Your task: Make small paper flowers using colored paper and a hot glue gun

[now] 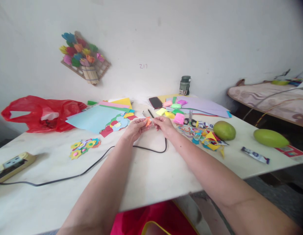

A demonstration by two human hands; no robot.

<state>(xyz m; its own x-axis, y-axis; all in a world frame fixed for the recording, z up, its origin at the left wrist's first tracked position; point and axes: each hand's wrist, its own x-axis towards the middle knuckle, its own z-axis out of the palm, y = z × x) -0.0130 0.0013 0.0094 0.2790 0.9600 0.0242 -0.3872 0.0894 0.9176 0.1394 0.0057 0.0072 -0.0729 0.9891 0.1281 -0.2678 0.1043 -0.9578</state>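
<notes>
Over the middle of the table, my left hand (138,128) pinches a small orange paper cutout (148,122) between thumb and fingers. Close beside it, my right hand (163,125) is closed, its fingertips meeting near the cutout's edge; whatever they hold is too small to make out. A thin black stick-like thing (151,113) lies just behind the hands. To the left sits a cluster of finished-looking paper flowers (84,147) with coloured centres. Behind my left hand lie loose coloured paper cutouts (114,124).
A black cord (92,165) runs from the power strip (15,164) to below my right hand. Scissors (190,119), clay packets (179,118), paper scraps (210,140), a mango (224,130) and a tube (255,155) lie right. Blue paper (90,118) and a red bag (43,114) lie left.
</notes>
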